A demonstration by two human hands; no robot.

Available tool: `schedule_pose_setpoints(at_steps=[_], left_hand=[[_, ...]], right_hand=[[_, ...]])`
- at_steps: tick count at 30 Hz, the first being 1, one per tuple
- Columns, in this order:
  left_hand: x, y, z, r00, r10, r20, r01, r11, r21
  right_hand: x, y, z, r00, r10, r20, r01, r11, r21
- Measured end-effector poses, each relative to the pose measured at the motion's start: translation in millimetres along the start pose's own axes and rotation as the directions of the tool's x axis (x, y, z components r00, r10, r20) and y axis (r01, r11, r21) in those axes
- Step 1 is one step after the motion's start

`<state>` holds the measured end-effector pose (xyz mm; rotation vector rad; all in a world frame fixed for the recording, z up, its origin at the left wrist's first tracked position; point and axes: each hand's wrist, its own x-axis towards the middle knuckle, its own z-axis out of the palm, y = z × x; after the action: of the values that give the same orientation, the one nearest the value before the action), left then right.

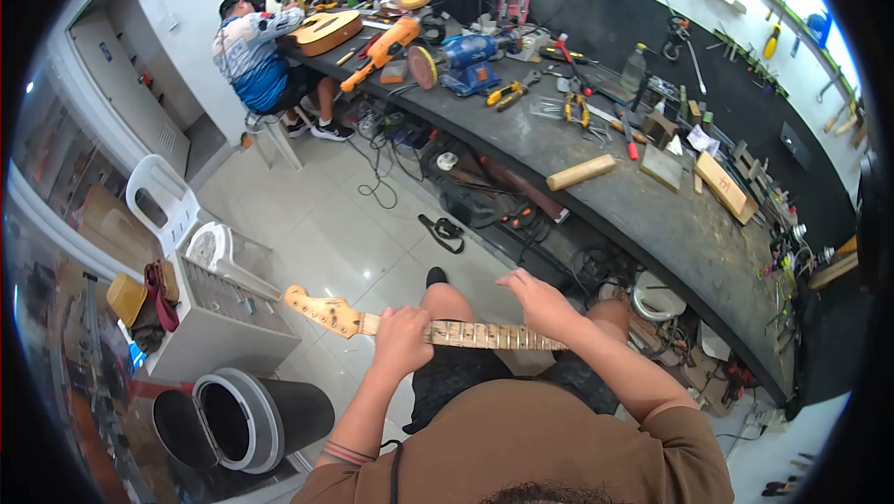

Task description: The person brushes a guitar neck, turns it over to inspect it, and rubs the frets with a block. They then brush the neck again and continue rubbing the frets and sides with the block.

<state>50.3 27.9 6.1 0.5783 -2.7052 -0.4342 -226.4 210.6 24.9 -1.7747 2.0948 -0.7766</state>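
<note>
Workshop floor tiles lie below a guitar neck (438,329) spanning the lap, headstock leftward. Left hand (402,338) grips it closed near the headstock; right hand (540,306) rests open on the frets.

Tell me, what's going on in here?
A seated person holds a guitar neck across their lap. The left hand wraps around it near the headstock; the right hand rests on the frets further along. Ahead runs a workbench strewn with tools. At its far end another person sits by a guitar.

Bright, even daylight with glare blowing out the upper right; strong fisheye bending, black vignetted corners, soft edges.
</note>
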Motion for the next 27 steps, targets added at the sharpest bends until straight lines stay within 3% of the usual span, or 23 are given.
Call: schedule_pose_setpoints(at_steps=[1, 3, 5, 6, 7, 18, 21, 23, 25, 27], left_hand=[[2.1, 0.2, -1.9, 0.999, -0.026, -0.032, 0.026, 1.0, 0.003], [9.6, 1.5, -5.1, 0.999, -0.009, -0.049, 0.008, 1.0, -0.021], [21.1, 3.6, -7.8, 0.995, -0.042, -0.088, 0.04, 0.999, -0.032], [26.5, 8.2, -10.6, 0.992, -0.065, -0.111, 0.059, 0.997, -0.05], [30.3, 11.5, -11.3, 0.993, -0.049, -0.103, 0.043, 0.998, -0.055], [78.7, 69.3, 16.7, 0.991, 0.079, -0.109, -0.095, 0.983, -0.156], [86.1, 82.3, 32.5, 0.997, 0.066, -0.027, -0.07, 0.985, -0.156], [87.8, 94.8, 42.9, 0.996, 0.086, 0.018, -0.082, 0.98, -0.179], [89.4, 108.2, 46.2, 0.995, 0.085, 0.051, -0.074, 0.979, -0.188], [87.0, 120.1, 44.6, 0.969, 0.135, 0.205, -0.08, 0.962, -0.259]], right_hand=[[-4.9, -1.1, -2.9, 1.0, 0.016, -0.01, -0.016, 1.0, -0.007], [-17.6, -2.8, -4.9, 0.991, -0.129, -0.025, 0.123, 0.976, -0.18], [-32.2, -10.4, 0.0, 0.998, -0.066, -0.002, 0.065, 0.987, -0.147], [-38.1, -21.0, -4.0, 0.994, -0.085, -0.071, 0.073, 0.984, -0.163], [-43.2, -25.8, -7.5, 0.985, -0.104, -0.139, 0.078, 0.98, -0.182], [-101.7, -7.4, -40.8, 0.976, -0.076, -0.204, -0.024, 0.893, -0.449], [-118.8, 5.6, -50.2, 0.966, -0.076, -0.247, -0.048, 0.886, -0.462], [-126.2, 10.8, -55.7, 0.975, 0.069, -0.212, -0.136, 0.938, -0.318], [-134.2, 21.8, -63.7, 0.974, 0.08, -0.213, -0.14, 0.948, -0.284], [-142.8, 32.5, -71.7, 0.975, 0.103, -0.197, -0.15, 0.958, -0.243]])
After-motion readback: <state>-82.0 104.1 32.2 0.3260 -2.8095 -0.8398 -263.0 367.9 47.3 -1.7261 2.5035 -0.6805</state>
